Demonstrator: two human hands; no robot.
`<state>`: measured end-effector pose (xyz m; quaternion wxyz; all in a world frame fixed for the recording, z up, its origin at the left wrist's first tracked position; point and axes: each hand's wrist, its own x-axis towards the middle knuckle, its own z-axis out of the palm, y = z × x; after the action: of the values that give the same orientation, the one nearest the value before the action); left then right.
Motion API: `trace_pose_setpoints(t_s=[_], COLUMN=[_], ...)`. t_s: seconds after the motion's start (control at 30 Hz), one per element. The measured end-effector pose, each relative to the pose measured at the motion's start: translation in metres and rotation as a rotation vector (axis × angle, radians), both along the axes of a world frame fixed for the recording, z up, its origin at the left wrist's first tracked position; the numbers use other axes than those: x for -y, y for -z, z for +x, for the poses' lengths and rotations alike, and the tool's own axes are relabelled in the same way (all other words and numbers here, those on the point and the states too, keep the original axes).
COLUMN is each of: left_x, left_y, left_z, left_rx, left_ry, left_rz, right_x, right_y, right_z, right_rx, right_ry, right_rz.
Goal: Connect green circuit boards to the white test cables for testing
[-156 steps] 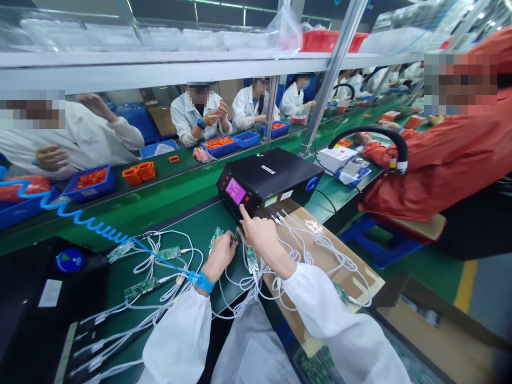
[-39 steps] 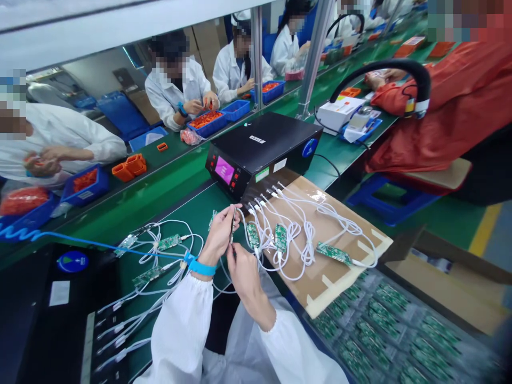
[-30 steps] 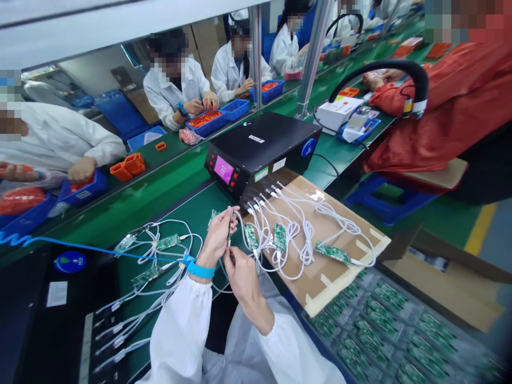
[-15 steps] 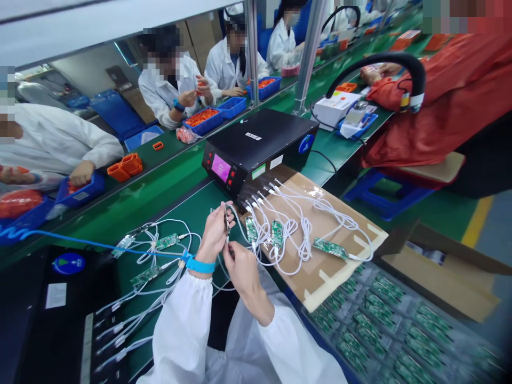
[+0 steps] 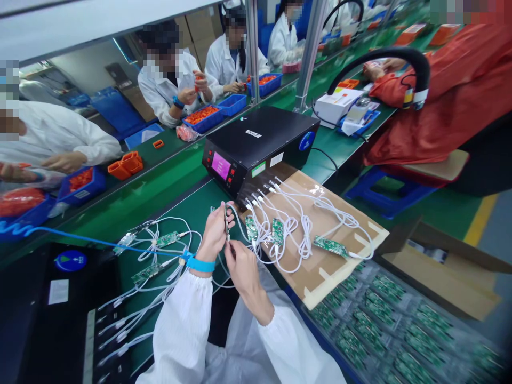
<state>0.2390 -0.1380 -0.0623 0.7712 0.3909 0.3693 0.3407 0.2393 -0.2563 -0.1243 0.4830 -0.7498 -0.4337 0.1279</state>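
Observation:
My left hand (image 5: 216,229) is closed around a circuit board (image 5: 226,220) turned edge-on, and a blue wrist strap (image 5: 201,264) circles that wrist. Just below, my right hand (image 5: 241,265) pinches a white cable plug (image 5: 228,238) at the board's lower end. Whether the plug is fully seated I cannot tell. Right of my hands, several green boards, such as one circuit board (image 5: 277,232) on a cardboard sheet (image 5: 298,269), are joined to white cables (image 5: 306,234). These cables run to a black tester (image 5: 256,141) with a lit pink screen.
More cabled boards (image 5: 168,239) lie at left beside a second black box (image 5: 44,320). A tray of bagged boards (image 5: 384,325) and an open carton (image 5: 444,272) are at right. Co-workers sit across the belt behind blue bins (image 5: 204,118); a person in red (image 5: 432,106) is at right.
My hands stay nearly in place, the board and plug still between them. Across the belt, the left co-worker's hand has lifted out of the blue bin.

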Motion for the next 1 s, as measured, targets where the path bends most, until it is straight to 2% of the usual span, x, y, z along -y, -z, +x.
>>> trace_pose_setpoints(t_s=[0.43,0.7,1.0], left_x=[0.005,0.002,-0.004], left_y=[0.009,0.016,0.023], left_z=[0.005,0.010,0.004], left_rx=[-0.150,-0.206,-0.224], left_ry=[-0.070,-0.070,-0.022], left_rz=[0.104,0.100,0.152], right_x=[-0.003,-0.004,-0.009], right_y=[0.001,-0.008,-0.018], right_z=[0.001,0.004,0.002], right_rx=[0.062,-0.016,-0.003], right_ry=[0.001,-0.010,-0.026], right_rz=[-0.145,-0.247,-0.399])
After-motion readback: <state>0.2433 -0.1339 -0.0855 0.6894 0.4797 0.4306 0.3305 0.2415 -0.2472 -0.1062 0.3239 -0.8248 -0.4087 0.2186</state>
